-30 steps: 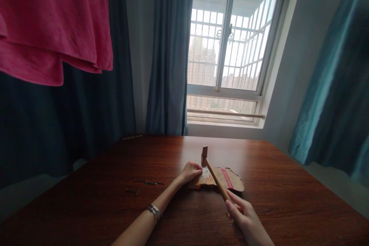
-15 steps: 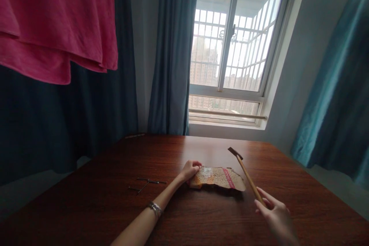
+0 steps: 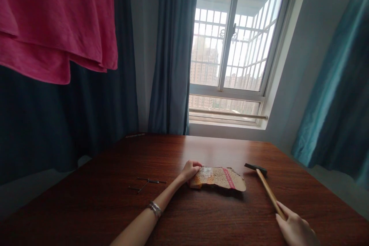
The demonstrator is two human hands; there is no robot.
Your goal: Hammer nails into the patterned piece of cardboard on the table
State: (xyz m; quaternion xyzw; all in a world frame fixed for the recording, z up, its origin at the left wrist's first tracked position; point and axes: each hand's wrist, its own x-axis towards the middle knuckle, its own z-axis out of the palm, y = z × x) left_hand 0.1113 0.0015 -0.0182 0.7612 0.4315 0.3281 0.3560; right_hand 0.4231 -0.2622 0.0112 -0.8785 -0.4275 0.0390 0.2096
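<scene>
My left hand (image 3: pixel 191 170) is closed at the left end of a pale, sole-shaped board (image 3: pixel 215 178), its fingertips beside a few thin nails (image 3: pixel 203 168) standing upright in it. Dark dots cover much of the board, and a pink band crosses it near the right end. Whether the fingertips also touch a nail is too small to tell. My right hand (image 3: pixel 296 225) grips the wooden handle of a hammer (image 3: pixel 270 192), whose dark head is up to the right of the board, apart from it.
Several loose nails (image 3: pixel 148 181) lie on the brown wooden table (image 3: pixel 178 219), left of my left forearm. Behind the table are a window (image 3: pixel 227 65) and blue curtains (image 3: pixel 173 54). Pink cloth (image 3: pixel 57 27) hangs at upper left.
My right hand has moved the hammer to the right and slightly down, away from the board, and its head has turned. My left hand and the board stay where they were.
</scene>
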